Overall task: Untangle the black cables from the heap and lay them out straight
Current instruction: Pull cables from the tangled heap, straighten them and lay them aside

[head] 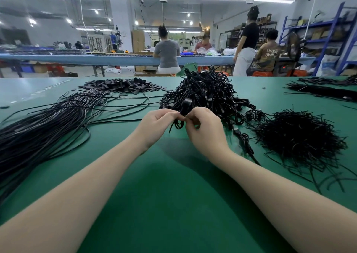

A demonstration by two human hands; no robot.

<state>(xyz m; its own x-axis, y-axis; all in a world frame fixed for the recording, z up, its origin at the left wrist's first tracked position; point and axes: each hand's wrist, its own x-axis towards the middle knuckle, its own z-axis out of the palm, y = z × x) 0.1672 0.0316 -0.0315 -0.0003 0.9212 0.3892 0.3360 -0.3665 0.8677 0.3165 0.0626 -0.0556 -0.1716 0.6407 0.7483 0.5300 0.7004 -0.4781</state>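
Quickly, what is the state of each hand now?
Left hand: pinching a coiled cable.
Right hand: pinching the same cable.

Table top (pixel 173 185): plain green under my arms.
Tangled cable heap (pixel 204 92): black.
Straightened cables (pixel 44 125), left of frame: black with pale glints.
Pile of short ties (pixel 297 136), right: black.
Flat tabs (pixel 123 86), upper left: black.
Far bench (pixel 116 58): light blue.
Shelving (pixel 328 40), upper right: blue.
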